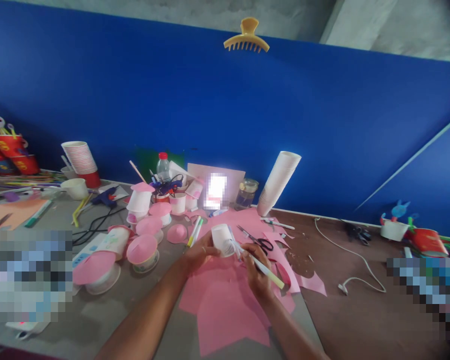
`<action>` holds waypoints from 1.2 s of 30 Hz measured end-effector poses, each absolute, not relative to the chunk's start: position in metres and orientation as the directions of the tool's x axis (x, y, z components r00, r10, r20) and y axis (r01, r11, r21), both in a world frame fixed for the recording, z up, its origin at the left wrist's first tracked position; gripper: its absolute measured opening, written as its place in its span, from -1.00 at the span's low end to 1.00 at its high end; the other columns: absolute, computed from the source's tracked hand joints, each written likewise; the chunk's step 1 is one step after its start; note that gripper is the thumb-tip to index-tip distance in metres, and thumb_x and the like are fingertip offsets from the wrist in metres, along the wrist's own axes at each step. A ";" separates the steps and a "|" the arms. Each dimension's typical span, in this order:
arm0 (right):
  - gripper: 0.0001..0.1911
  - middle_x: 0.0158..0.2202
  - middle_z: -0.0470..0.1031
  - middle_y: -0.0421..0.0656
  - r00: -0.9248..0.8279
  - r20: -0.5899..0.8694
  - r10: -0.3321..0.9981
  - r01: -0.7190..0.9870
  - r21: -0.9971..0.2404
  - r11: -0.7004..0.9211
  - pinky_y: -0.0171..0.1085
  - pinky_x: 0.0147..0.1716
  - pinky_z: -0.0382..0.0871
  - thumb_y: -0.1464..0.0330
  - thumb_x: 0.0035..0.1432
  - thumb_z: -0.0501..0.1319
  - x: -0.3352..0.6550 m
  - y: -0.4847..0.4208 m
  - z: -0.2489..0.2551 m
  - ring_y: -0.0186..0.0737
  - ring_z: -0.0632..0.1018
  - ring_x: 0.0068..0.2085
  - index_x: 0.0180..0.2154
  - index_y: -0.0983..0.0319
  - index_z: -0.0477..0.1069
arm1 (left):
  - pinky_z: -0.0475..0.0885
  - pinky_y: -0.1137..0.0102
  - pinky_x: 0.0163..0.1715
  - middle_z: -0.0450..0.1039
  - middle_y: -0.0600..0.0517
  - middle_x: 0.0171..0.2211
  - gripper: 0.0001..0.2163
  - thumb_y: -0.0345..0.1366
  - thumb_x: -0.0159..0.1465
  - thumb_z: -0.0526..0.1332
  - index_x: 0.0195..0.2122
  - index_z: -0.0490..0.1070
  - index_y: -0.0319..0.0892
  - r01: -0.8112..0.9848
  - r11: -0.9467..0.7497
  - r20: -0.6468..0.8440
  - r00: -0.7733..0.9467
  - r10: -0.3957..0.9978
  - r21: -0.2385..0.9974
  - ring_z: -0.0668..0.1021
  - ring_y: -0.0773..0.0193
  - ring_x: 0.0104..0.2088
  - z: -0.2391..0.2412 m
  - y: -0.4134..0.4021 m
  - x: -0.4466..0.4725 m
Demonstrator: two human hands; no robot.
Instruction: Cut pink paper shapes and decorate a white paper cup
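My left hand (199, 254) is closed around a white paper cup (221, 239), which is tilted on its side over the pink paper (228, 310). Dark marks show on the cup's side near my right hand. In my right hand (255, 267) is a marker pen (268, 274) with a pale yellow end, its front end at the cup. Scissors with dark handles (263, 244) lie on the pink paper just beyond my right hand. Two markers (195, 231) with green and yellow ends rest beyond my left hand.
Pink-topped paper cups (142, 250) stand on the left. A leaning stack of white cups (280, 182), a glass jar (246, 194) and a lit screen (215, 191) are at the back. A white cable (354, 254) lies on the right. A blue partition (195, 100) closes off the far side.
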State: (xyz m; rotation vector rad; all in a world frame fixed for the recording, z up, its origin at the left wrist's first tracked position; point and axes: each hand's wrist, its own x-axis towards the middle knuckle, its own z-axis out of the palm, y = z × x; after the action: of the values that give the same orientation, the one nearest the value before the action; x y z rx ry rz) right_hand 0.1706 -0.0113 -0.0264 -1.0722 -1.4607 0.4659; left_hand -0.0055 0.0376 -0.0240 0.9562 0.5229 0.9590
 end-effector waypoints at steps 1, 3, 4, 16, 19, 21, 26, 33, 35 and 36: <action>-0.86 -0.45 0.43 -0.19 0.130 0.566 0.814 0.347 -0.795 0.498 -0.32 -0.51 0.31 0.30 0.13 0.11 0.170 -0.011 -0.027 -0.30 0.41 -0.49 -0.32 0.21 0.38 | 0.28 0.33 -0.20 0.46 -0.03 -0.22 -0.44 -0.54 -0.15 0.28 -0.05 0.34 -0.18 -0.450 0.232 0.029 0.500 0.865 0.862 0.45 0.14 -0.18 -0.024 0.038 -0.006; -0.87 -0.45 0.43 -0.19 0.132 0.575 0.808 0.353 -0.788 0.504 -0.32 -0.50 0.31 0.31 0.13 0.11 0.170 -0.011 -0.027 -0.29 0.42 -0.48 -0.32 0.21 0.38 | 0.28 0.34 -0.22 0.46 -0.03 -0.23 -0.45 -0.54 -0.16 0.27 -0.06 0.35 -0.18 -0.451 0.232 0.028 0.500 0.866 0.862 0.45 0.15 -0.20 -0.025 0.038 -0.005; -0.87 -0.44 0.43 -0.19 0.131 0.578 0.806 0.354 -0.786 0.506 -0.31 -0.49 0.31 0.31 0.13 0.11 0.170 -0.011 -0.028 -0.28 0.42 -0.47 -0.32 0.21 0.38 | 0.28 0.34 -0.22 0.46 -0.03 -0.23 -0.45 -0.54 -0.16 0.27 -0.06 0.35 -0.18 -0.450 0.233 0.026 0.499 0.866 0.862 0.46 0.15 -0.20 -0.025 0.038 -0.005; -0.86 -0.48 0.39 -0.21 0.100 0.550 0.829 0.382 -0.791 0.478 -0.31 -0.49 0.27 0.31 0.16 0.08 0.174 -0.011 -0.031 -0.28 0.39 -0.48 -0.35 0.22 0.37 | 0.29 0.34 -0.19 0.47 -0.01 -0.23 -0.50 -0.57 -0.12 0.24 -0.09 0.38 -0.16 -0.497 0.227 0.055 0.489 0.871 0.837 0.46 0.18 -0.21 -0.029 0.040 -0.009; -0.86 -0.47 0.40 -0.20 0.097 0.551 0.829 0.380 -0.790 0.481 -0.31 -0.49 0.27 0.31 0.15 0.08 0.174 -0.011 -0.031 -0.28 0.41 -0.47 -0.36 0.21 0.37 | 0.28 0.34 -0.17 0.47 -0.02 -0.20 -0.50 -0.57 -0.10 0.24 -0.07 0.37 -0.15 -0.511 0.218 0.065 0.479 0.875 0.832 0.46 0.17 -0.18 -0.032 0.041 -0.011; -0.86 -0.47 0.40 -0.21 0.099 0.555 0.826 0.381 -0.788 0.484 -0.31 -0.50 0.27 0.30 0.15 0.08 0.174 -0.012 -0.031 -0.28 0.41 -0.47 -0.36 0.21 0.37 | 0.28 0.33 -0.16 0.47 -0.02 -0.19 -0.50 -0.56 -0.09 0.24 -0.07 0.37 -0.15 -0.507 0.212 0.065 0.474 0.878 0.836 0.46 0.17 -0.17 -0.031 0.041 -0.012; -0.86 -0.47 0.40 -0.21 0.112 0.566 0.817 0.391 -0.781 0.488 -0.32 -0.51 0.28 0.31 0.17 0.07 0.174 -0.016 -0.023 -0.30 0.40 -0.49 -0.34 0.20 0.36 | 0.27 0.30 -0.13 0.46 -0.03 -0.18 -0.45 -0.56 -0.11 0.25 -0.03 0.34 -0.16 -0.482 0.219 0.051 0.486 0.872 0.848 0.45 0.15 -0.16 -0.029 0.040 -0.011; -0.88 -0.43 0.42 -0.20 0.089 0.587 0.805 0.373 -0.769 0.520 -0.32 -0.49 0.29 0.32 0.15 0.10 0.171 -0.016 -0.022 -0.29 0.42 -0.47 -0.30 0.19 0.37 | 0.27 0.34 -0.22 0.46 -0.02 -0.22 -0.39 -0.54 -0.15 0.26 0.01 0.31 -0.18 -0.441 0.218 0.038 0.501 0.865 0.871 0.45 0.15 -0.20 -0.029 0.041 -0.008; -0.89 -0.41 0.43 -0.19 0.088 0.588 0.804 0.374 -0.767 0.521 -0.31 -0.47 0.30 0.33 0.14 0.11 0.170 -0.014 -0.024 -0.28 0.44 -0.44 -0.30 0.19 0.37 | 0.27 0.35 -0.23 0.46 -0.02 -0.23 -0.37 -0.54 -0.15 0.26 0.03 0.29 -0.17 -0.432 0.225 0.021 0.494 0.869 0.873 0.45 0.17 -0.21 -0.028 0.040 -0.008; -0.89 -0.40 0.44 -0.18 0.089 0.593 0.800 0.379 -0.763 0.523 -0.31 -0.46 0.31 0.33 0.14 0.11 0.169 -0.014 -0.025 -0.27 0.45 -0.43 -0.30 0.19 0.37 | 0.27 0.35 -0.23 0.46 -0.01 -0.24 -0.37 -0.54 -0.15 0.25 0.03 0.29 -0.18 -0.428 0.227 0.015 0.492 0.870 0.875 0.45 0.18 -0.23 -0.028 0.040 -0.008</action>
State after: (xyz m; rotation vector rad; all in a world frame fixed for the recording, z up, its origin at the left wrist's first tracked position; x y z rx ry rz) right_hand 0.1695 -0.0137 -0.0246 -1.0592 -1.5185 0.4228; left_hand -0.0084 0.0400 -0.0283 0.9683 0.5487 0.9587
